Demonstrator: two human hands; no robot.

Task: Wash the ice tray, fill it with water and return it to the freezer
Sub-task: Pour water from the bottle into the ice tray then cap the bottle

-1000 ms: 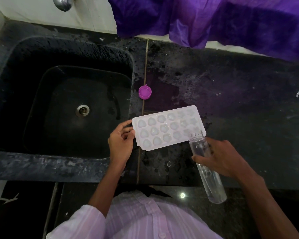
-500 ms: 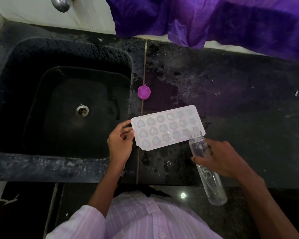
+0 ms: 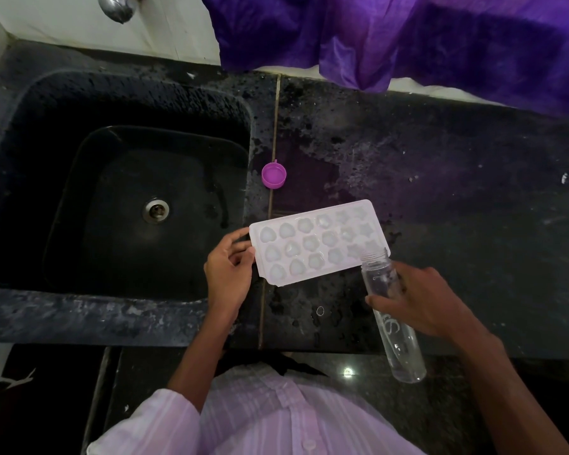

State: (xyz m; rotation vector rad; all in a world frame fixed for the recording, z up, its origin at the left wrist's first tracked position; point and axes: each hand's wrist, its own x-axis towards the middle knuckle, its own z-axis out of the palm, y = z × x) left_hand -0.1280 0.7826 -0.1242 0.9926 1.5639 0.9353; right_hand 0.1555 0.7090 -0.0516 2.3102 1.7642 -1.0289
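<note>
We are pinching the 9 o'clock edge of the ice tray (image 3: 316,244) with our left hand (image 3: 230,274). The tray is lying on the counter (image 3: 440,192) at 4 o'clock from the sink (image 3: 112,192). Our right hand (image 3: 421,300) is gripping the bottle (image 3: 403,349), whose mouth is hanging over the tray's 4 o'clock corner.

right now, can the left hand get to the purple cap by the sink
Probably yes. The purple cap lies on the counter just beyond the left hand, with nothing between them. But that hand holds the end of the ice tray, so it would have to let go first.
</note>
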